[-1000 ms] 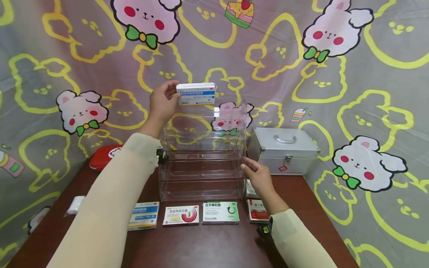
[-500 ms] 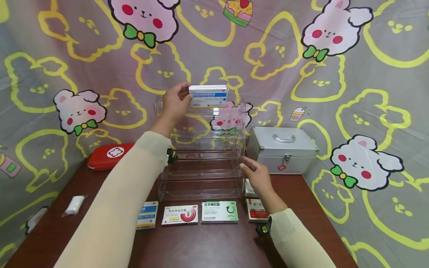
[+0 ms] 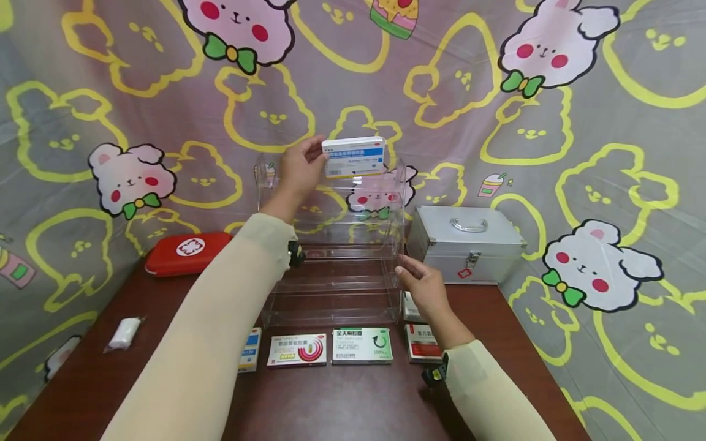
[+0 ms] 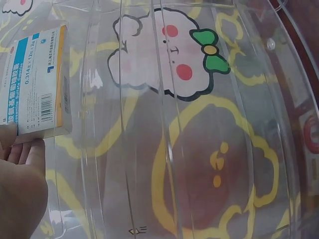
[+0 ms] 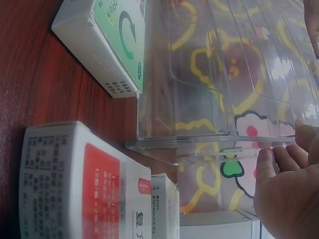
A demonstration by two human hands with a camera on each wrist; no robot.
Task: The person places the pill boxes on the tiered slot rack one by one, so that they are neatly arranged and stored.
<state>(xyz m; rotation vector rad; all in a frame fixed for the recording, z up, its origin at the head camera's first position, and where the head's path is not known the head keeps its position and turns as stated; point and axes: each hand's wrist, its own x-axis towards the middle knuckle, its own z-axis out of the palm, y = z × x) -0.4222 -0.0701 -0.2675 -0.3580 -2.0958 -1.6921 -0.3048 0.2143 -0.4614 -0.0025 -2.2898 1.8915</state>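
My left hand [image 3: 300,171] pinches a white and blue medicine box [image 3: 354,158] by its left end, at the top tier of a clear plastic tiered rack [image 3: 331,318]. In the left wrist view the box [image 4: 37,82] shows its printed front, and part of the left hand [image 4: 20,184] is cut off by the frame edge. My right hand [image 3: 425,288] grips the right side panel of the rack, the thumb on one side and the fingers on the other. The right wrist view shows this hand [image 5: 289,184] at the panel's edge.
Before the rack lie a red and white box [image 3: 296,350], a green and white box [image 3: 361,346], a blue and white box [image 3: 250,350] and a red-banded box [image 3: 423,343]. A red case [image 3: 184,252] stands left, a silver case [image 3: 469,245] right. A white packet [image 3: 125,334] lies left.
My left hand has carried the medicine box to the right along the rack's top tier. My right hand stays on the side panel.
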